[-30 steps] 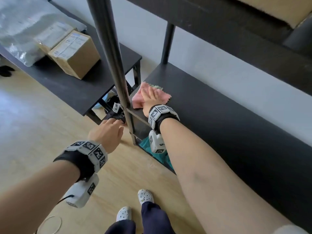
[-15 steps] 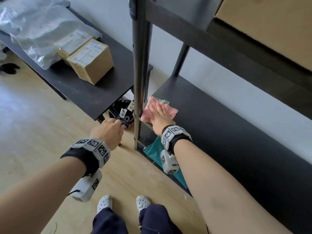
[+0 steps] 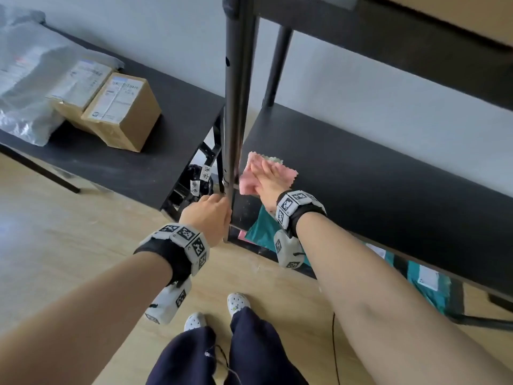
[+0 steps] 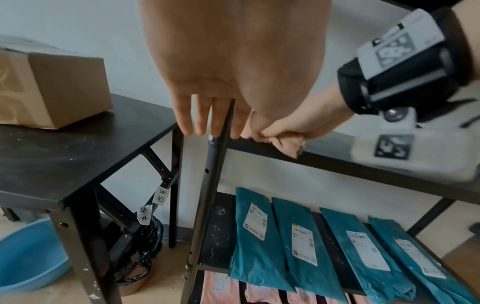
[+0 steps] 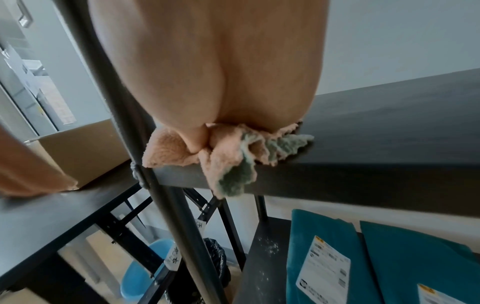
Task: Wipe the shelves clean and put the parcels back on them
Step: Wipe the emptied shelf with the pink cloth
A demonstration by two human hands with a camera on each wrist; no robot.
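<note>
right hand [image 3: 268, 179]: flat on pink cloth [image 3: 254, 176], fingers straight and together, thumb tucked into a fold at the shelf edge
cloth: on the front left corner of the middle shelf [image 3: 374, 184], just beside the upright post [image 3: 236, 107], a green-backed flap hanging over the edge
left hand [image 3: 206, 215]: at the post, fingers straight and together, tips touching it, gripping nothing
teal parcels [image 4: 306, 246]: in a row on the lower shelf, white labels up; pink parcels one level below
cardboard boxes [image 3: 122, 109]: on black side table [image 3: 125, 168], beside silver mailer bags [image 3: 25, 87]
floor: blue basin [image 4: 28, 255] under the table
</note>
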